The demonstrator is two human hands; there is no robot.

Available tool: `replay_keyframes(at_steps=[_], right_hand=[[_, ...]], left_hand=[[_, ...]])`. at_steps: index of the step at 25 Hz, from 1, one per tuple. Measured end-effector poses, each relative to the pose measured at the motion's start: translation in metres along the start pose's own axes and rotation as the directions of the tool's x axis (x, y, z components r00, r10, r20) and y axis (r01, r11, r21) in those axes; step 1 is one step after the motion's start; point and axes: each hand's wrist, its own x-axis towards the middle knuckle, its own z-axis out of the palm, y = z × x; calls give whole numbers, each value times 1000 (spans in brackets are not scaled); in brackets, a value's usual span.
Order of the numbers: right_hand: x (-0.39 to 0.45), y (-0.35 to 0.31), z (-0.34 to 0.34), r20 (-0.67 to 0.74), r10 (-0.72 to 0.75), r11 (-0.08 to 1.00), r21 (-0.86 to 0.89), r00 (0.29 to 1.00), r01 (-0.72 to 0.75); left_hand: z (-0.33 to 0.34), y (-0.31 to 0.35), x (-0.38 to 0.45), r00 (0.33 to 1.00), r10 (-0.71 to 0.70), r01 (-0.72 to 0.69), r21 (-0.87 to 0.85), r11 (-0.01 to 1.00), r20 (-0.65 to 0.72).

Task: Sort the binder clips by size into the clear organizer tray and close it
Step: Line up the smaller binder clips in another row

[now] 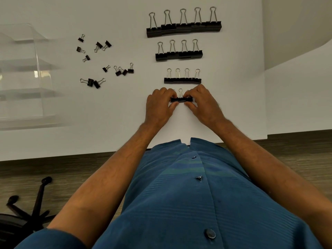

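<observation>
Black binder clips lie in rows on the white table [53, 141]: the largest row [183, 27] at the far end, a medium row [179, 54] below it, a smaller row [182, 80] nearer. A short row of small clips [181, 99] sits nearest, pinched from both ends by my left hand [159, 105] and my right hand [202, 103]. Several tiny clips [107, 60] lie scattered to the left. The clear organizer tray [21, 74] stands open at the far left, its compartments bare.
The table's front edge runs just ahead of my blue shirt. A black chair base [27, 211] stands on the wood floor at lower left. A second white surface [305, 87] adjoins the table on the right.
</observation>
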Motion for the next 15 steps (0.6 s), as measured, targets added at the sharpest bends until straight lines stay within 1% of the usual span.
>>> replay_keyframes(at_steps=[6,11,13,15], right_hand=[[2,-1,4,-33,55,997,49,998,-53],[0,-11,1,-41,75,997,33,996,-73],[-2,-19,-3,-35,113,993,41,993,-112],[-5,-31,-3,-82,159,986,66,984,-154]], left_hand=[[-2,-4,1,1000,11,-11,-29,1000,-5],[-1,-9,1,999,54,-54,-52,997,-6],[-6,-11,-1,998,67,-66,-100,993,11],[-16,-19,-5,993,101,-89,-191,978,55]])
